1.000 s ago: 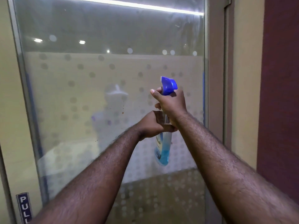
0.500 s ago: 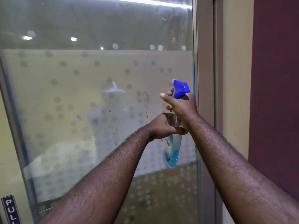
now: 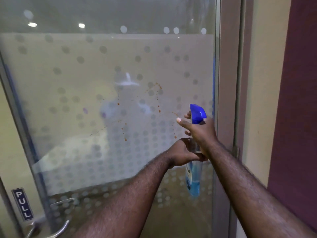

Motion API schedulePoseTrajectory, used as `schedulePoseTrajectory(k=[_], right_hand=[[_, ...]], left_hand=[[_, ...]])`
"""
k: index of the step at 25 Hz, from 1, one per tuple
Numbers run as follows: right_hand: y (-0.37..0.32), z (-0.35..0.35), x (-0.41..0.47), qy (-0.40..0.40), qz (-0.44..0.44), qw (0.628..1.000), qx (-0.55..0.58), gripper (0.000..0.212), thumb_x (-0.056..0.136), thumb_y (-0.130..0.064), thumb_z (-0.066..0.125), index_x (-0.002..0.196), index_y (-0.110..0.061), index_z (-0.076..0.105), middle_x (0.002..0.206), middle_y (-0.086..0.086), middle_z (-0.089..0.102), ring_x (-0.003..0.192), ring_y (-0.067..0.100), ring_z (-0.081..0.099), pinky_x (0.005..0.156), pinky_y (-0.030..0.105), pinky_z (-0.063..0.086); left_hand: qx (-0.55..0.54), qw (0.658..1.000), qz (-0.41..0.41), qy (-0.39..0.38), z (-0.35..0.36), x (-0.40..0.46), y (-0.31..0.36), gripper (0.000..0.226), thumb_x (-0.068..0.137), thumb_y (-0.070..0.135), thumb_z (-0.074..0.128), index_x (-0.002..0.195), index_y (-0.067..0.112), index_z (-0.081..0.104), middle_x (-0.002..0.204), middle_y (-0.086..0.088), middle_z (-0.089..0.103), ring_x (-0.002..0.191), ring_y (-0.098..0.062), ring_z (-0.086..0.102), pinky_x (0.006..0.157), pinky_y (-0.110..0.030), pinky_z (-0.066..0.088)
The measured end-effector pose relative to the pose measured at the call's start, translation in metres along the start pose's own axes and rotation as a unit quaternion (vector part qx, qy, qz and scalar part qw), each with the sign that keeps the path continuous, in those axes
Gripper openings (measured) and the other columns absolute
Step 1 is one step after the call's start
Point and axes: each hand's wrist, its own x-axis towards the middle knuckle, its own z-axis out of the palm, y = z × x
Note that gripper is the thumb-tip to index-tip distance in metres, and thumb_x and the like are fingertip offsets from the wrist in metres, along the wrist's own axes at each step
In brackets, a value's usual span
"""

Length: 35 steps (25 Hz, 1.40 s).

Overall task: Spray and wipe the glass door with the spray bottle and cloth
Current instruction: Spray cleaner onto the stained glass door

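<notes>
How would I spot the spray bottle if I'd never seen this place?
Find the frosted, dotted glass door, then its right edge. There the right hand and left hand hold the spray bottle. It alone has a bright blue trigger head and blue liquid inside.

A "PULL" sign (image 3: 22, 204) sits above a metal lever handle (image 3: 58, 229); maroon wall (image 3: 298, 100) at right.
</notes>
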Motion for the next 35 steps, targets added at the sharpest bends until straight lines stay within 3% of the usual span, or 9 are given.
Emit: schedulePoseTrajectory(k=[3, 8, 14, 21, 25, 27, 30, 32, 35], right_hand=[[0.017, 0.016, -0.015, -0.064, 0.023, 0.998, 0.013, 0.051, 0.067, -0.032, 0.086, 0.110, -0.021, 0.061, 0.095, -0.005, 0.068, 0.065, 0.009, 0.069, 0.054, 0.021, 0.052], [0.043, 0.050, -0.036, -0.085, 0.056, 0.994, 0.036, 0.024, 0.072, -0.018, 0.084, 0.077, -0.018, 0.061, 0.066, -0.002, 0.062, 0.050, 0.015, 0.061, 0.050, 0.025, 0.049], [0.049, 0.088, -0.062, -0.120, 0.055, 0.990, 0.050, 0.064, 0.069, -0.024, 0.087, 0.123, -0.017, 0.054, 0.109, -0.006, 0.061, 0.079, 0.020, 0.067, 0.050, 0.017, 0.050], [0.061, 0.130, -0.094, -0.159, 0.062, 0.983, 0.061, 0.024, 0.070, -0.019, 0.086, 0.083, -0.013, 0.066, 0.072, -0.004, 0.066, 0.058, 0.014, 0.062, 0.050, 0.023, 0.050], [0.057, 0.158, -0.115, -0.194, 0.053, 0.977, 0.070, 0.057, 0.069, -0.023, 0.087, 0.119, -0.016, 0.060, 0.113, -0.007, 0.064, 0.087, 0.018, 0.066, 0.052, 0.018, 0.051], [0.051, 0.174, -0.124, -0.191, 0.048, 0.977, 0.079, 0.064, 0.069, -0.023, 0.086, 0.126, -0.017, 0.057, 0.117, -0.009, 0.062, 0.093, 0.018, 0.065, 0.053, 0.018, 0.052], [0.044, 0.197, -0.135, -0.193, 0.043, 0.977, 0.083, 0.028, 0.072, -0.020, 0.084, 0.094, -0.017, 0.068, 0.087, -0.007, 0.069, 0.070, 0.015, 0.066, 0.050, 0.020, 0.051], [0.040, 0.209, -0.141, -0.203, 0.035, 0.975, 0.078, 0.019, 0.072, -0.020, 0.084, 0.076, -0.020, 0.065, 0.071, -0.006, 0.067, 0.057, 0.015, 0.063, 0.048, 0.020, 0.050], [0.034, 0.227, -0.153, -0.237, 0.017, 0.968, 0.079, 0.030, 0.071, -0.024, 0.085, 0.095, -0.018, 0.066, 0.092, -0.006, 0.069, 0.071, 0.017, 0.067, 0.052, 0.019, 0.052]], left_hand=[[-0.012, 1.000, -0.024, 0.013, -0.003, -0.020, -0.026, 0.053, 0.078, 0.018, 0.082, 0.126, 0.005, 0.062, 0.127, -0.010, 0.070, 0.120, -0.024, 0.066, 0.108, -0.053, 0.050], [-0.032, 0.998, -0.032, 0.036, -0.009, -0.055, -0.062, 0.040, 0.078, 0.005, 0.079, 0.116, 0.004, 0.066, 0.115, -0.015, 0.074, 0.109, -0.028, 0.071, 0.103, -0.053, 0.054], [-0.034, 0.994, -0.085, 0.055, -0.030, -0.091, -0.085, 0.049, 0.074, 0.017, 0.083, 0.119, 0.010, 0.066, 0.120, -0.005, 0.074, 0.114, -0.020, 0.069, 0.105, -0.050, 0.053], [-0.031, 0.990, -0.110, 0.087, -0.045, -0.136, -0.113, 0.063, 0.068, 0.022, 0.086, 0.125, 0.011, 0.061, 0.122, -0.005, 0.071, 0.115, -0.021, 0.068, 0.104, -0.050, 0.054], [-0.042, 0.985, -0.128, 0.109, -0.064, -0.165, -0.126, 0.054, 0.069, 0.020, 0.087, 0.115, 0.028, 0.060, 0.118, 0.008, 0.069, 0.112, -0.007, 0.066, 0.106, -0.044, 0.054], [-0.034, 0.985, -0.123, 0.120, -0.076, -0.178, -0.128, 0.050, 0.071, 0.015, 0.086, 0.109, 0.033, 0.059, 0.115, 0.011, 0.069, 0.110, -0.004, 0.066, 0.103, -0.040, 0.055], [-0.019, 0.983, -0.112, 0.147, -0.092, -0.197, -0.131, 0.054, 0.070, 0.013, 0.086, 0.112, 0.031, 0.058, 0.120, 0.008, 0.068, 0.116, -0.009, 0.064, 0.101, -0.034, 0.054], [-0.015, 0.981, -0.109, 0.162, -0.101, -0.209, -0.134, 0.053, 0.069, 0.014, 0.086, 0.107, 0.038, 0.058, 0.115, 0.012, 0.069, 0.110, -0.003, 0.066, 0.095, -0.027, 0.056], [-0.019, 0.976, -0.120, 0.181, -0.112, -0.229, -0.138, 0.049, 0.072, 0.015, 0.086, 0.104, 0.041, 0.059, 0.107, 0.019, 0.071, 0.103, 0.009, 0.066, 0.085, -0.018, 0.056]])
